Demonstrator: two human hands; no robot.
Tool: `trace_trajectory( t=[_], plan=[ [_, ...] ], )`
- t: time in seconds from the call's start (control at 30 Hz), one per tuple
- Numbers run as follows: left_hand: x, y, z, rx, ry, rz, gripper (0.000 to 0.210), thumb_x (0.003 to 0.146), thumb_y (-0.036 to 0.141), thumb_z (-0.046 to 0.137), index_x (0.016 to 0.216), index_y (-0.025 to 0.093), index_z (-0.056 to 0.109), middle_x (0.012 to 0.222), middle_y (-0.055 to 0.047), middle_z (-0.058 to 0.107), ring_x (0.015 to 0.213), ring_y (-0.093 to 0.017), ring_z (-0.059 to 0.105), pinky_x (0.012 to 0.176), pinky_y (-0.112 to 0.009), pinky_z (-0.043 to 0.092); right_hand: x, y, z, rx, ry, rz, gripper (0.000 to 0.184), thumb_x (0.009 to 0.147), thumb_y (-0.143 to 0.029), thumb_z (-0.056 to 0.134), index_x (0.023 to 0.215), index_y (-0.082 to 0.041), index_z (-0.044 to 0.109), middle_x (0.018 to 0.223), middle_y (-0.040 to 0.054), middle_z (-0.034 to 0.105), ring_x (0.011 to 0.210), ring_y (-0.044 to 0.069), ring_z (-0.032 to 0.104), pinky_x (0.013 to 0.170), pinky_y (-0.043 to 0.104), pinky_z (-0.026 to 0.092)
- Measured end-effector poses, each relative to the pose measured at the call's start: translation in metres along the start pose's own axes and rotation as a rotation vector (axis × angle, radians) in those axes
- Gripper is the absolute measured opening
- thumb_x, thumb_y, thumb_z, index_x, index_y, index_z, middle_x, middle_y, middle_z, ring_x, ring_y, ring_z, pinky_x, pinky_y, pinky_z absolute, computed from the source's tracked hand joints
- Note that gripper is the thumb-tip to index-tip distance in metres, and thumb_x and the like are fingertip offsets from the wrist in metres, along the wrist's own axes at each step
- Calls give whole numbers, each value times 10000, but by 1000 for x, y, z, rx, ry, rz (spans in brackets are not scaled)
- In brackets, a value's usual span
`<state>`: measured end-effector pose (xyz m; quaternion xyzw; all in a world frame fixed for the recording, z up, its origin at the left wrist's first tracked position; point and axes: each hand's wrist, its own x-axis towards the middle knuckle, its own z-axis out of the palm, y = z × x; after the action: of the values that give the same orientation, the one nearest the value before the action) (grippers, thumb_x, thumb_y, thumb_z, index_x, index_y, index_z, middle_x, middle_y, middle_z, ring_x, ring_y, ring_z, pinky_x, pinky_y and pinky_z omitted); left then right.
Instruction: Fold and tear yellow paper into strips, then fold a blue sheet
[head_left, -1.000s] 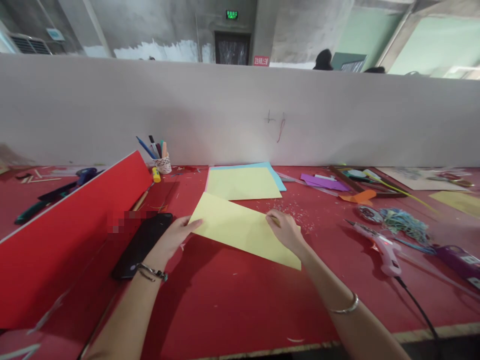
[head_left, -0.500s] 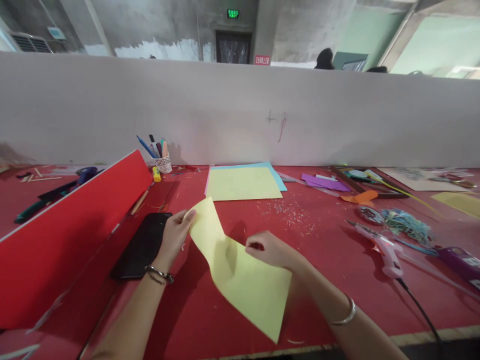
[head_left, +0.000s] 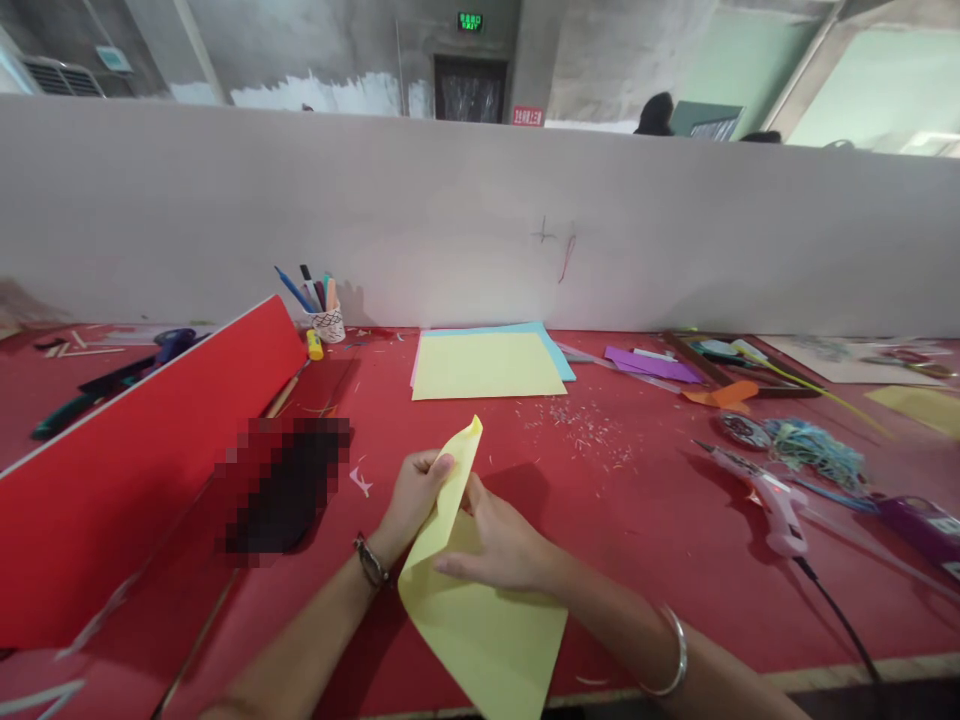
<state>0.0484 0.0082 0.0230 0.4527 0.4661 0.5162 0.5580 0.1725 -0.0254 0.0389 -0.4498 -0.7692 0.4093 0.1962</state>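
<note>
While the yellow sheet (head_left: 480,610) stands curled up off the red table (head_left: 645,540), both hands pinch its raised top: the left hand (head_left: 416,495) grips the outer face with its thumb, and the right hand (head_left: 499,545) lies flat on the inner face, so the paper bends between them. Beyond the hands lie a stack of paper (head_left: 487,362) and, to their right, a glue gun (head_left: 765,495). Left of them a pixelated dark patch (head_left: 281,485) hides something. The sheet's lower edge runs out of view.

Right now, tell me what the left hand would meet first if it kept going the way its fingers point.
The left hand points up-right into the yellow sheet it pinches; past that, probably the right hand, though depth is unclear.
</note>
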Motion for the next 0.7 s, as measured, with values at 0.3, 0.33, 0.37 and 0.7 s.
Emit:
trace_trajectory(
  t=[0.3, 0.33, 0.37, 0.7],
  plan=[
    [5, -6, -2, -86, 25, -20, 507, 456, 620, 588, 402, 168, 366, 360, 78, 348, 341, -30, 287, 329, -170, 230, 5, 12, 0, 264, 1, -66, 437, 696, -327, 565, 1063, -161, 395, 977, 76, 558, 914, 193, 533, 788, 350, 422],
    [6, -6, -4, -97, 28, -23, 496, 468, 617, 586, 418, 165, 387, 370, 72, 376, 346, -36, 314, 337, -172, 255, 7, 15, -2, 306, -1, -82, 416, 695, -339, 563, 1036, -158, 408, 972, 77, 558, 895, 188, 538, 784, 349, 425],
    [7, -6, -5, -115, 25, -30, 485, 475, 613, 589, 436, 163, 409, 383, 64, 409, 355, -44, 346, 350, -177, 285, 8, 18, -3, 353, 2, -93, 402, 693, -357, 563, 1010, -156, 419, 964, 76, 558, 873, 182, 544, 777, 348, 427],
    [16, -1, -18, -284, 28, -118, 270, 569, 395, 611, 663, 144, 576, 567, -13, 618, 583, -176, 596, 584, -289, 477, 19, 33, -20, 631, 150, -17, 324, 636, -446, 553, 797, -166, 560, 850, 42, 627, 836, 190, 569, 784, 336, 416]
  ],
)
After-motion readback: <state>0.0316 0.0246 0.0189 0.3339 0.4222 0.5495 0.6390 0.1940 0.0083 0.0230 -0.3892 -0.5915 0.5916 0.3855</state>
